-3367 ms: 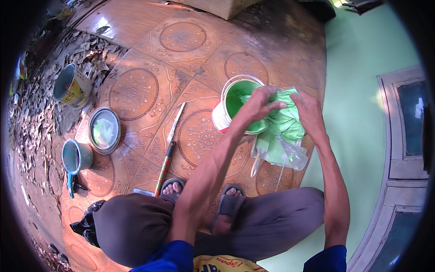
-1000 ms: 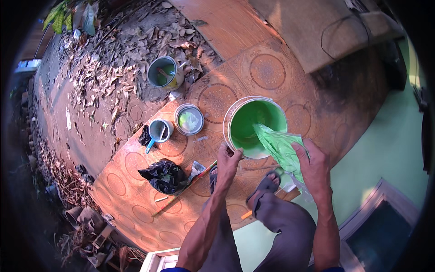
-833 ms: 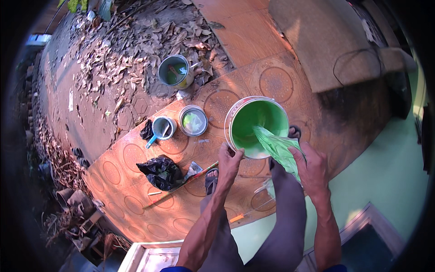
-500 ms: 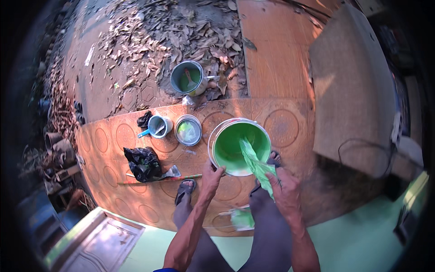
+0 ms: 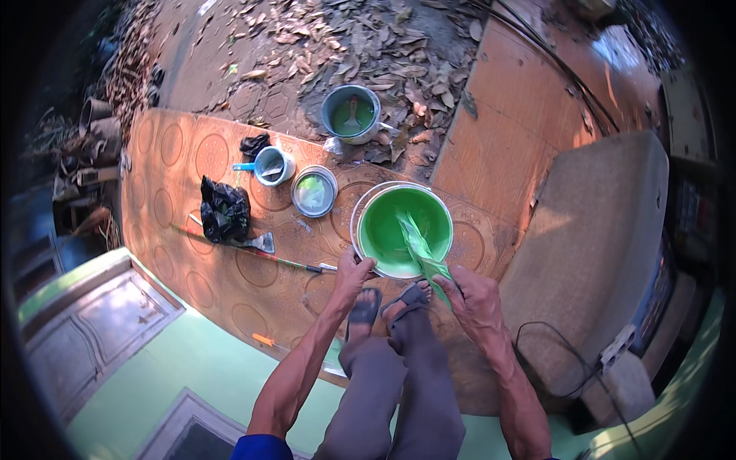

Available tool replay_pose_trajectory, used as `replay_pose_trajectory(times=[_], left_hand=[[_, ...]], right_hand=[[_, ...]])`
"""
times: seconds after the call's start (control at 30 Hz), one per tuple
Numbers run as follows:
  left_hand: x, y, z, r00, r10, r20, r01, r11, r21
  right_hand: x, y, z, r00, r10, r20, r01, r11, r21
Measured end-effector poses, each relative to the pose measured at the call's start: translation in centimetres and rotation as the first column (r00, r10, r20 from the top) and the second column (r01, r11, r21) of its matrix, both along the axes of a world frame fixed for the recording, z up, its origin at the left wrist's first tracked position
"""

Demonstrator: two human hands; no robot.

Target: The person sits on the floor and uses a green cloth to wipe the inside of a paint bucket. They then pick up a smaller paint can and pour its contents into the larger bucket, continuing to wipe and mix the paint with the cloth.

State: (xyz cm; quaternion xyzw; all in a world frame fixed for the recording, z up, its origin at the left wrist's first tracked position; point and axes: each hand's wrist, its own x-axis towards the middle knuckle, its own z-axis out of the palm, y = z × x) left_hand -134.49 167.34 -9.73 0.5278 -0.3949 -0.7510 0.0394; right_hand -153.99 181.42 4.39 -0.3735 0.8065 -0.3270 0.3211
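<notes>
A white bucket (image 5: 363, 203) full of green paint stands on a patterned brown board just ahead of my sandalled feet. My left hand (image 5: 353, 270) grips the bucket's near rim. My right hand (image 5: 473, 296) holds a green-stained plastic bag (image 5: 418, 250), stretched from the hand over the rim so its tip hangs above the paint.
A round tin lid (image 5: 313, 192), a small blue cup (image 5: 272, 165), a black bag (image 5: 224, 210) and a long-handled scraper (image 5: 257, 245) lie left of the bucket. A grey pot (image 5: 351, 114) sits among dry leaves beyond. A grey mat (image 5: 590, 245) lies to the right, a green wall panel (image 5: 115, 307) at lower left.
The view has swung round and risen above the bucket. My left hand has moved onto the bucket's rim. The bag is drawn out thinner over the paint.
</notes>
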Motion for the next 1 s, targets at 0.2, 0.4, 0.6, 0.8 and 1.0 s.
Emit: replay_pose_trajectory(times=[0.2, 0.4, 0.6, 0.8, 1.0], left_hand=[[0.2, -1.5, -0.8, 0.987, 0.161, -0.014, -0.161, 0.987, 0.012], [-1.2, -2.4, -0.7, 0.923, 0.379, 0.07, -0.383, 0.923, 0.048], [-3.8, -1.2, -3.4, 0.731, 0.671, 0.126, -0.68, 0.732, 0.049], [-8.2, -1.7, -6.2, 0.459, 0.884, 0.085, -0.888, 0.459, 0.03], [-12.1, 0.7, -11.1, 0.235, 0.967, 0.1, -0.972, 0.235, 0.007]], right_hand=[[-3.4, -7.1, 0.0, 0.953, 0.3, -0.036, -0.299, 0.953, 0.044], [-7.2, -14.7, -1.1, 0.81, 0.586, 0.032, -0.587, 0.809, 0.046], [-9.0, -21.8, -3.4, 0.593, 0.79, 0.156, -0.804, 0.591, 0.063], [-11.0, -27.8, -7.8, 0.33, 0.922, 0.202, -0.94, 0.34, -0.013], [-12.2, -29.5, -13.1, 0.028, 0.982, 0.187, -0.999, 0.036, -0.037]])
